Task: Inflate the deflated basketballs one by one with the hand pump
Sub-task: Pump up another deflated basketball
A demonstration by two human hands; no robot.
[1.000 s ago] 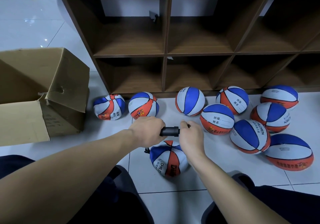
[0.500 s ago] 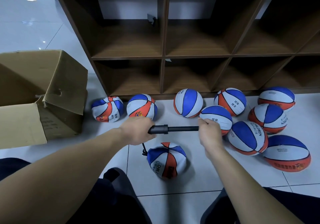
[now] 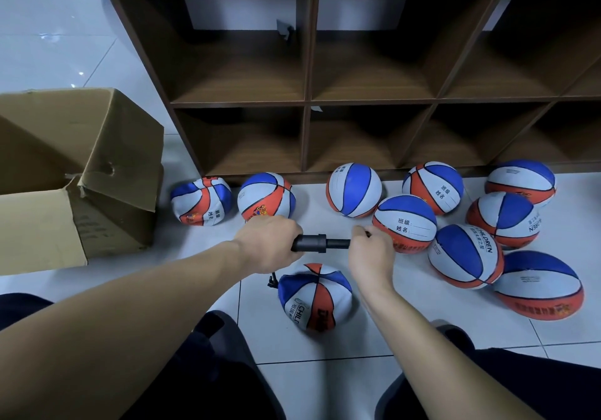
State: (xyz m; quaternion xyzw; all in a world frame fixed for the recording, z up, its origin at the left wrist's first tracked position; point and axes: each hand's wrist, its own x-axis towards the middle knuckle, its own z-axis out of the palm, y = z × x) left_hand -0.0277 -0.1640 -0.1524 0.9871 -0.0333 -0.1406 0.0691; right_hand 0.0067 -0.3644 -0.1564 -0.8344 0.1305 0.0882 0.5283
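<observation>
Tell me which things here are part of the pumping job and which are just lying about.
In the job: hand pump, gripped by left hand and right hand; deflated basketball below it; the other basketballs.
Lying about: cardboard box; wooden shelf unit.
</observation>
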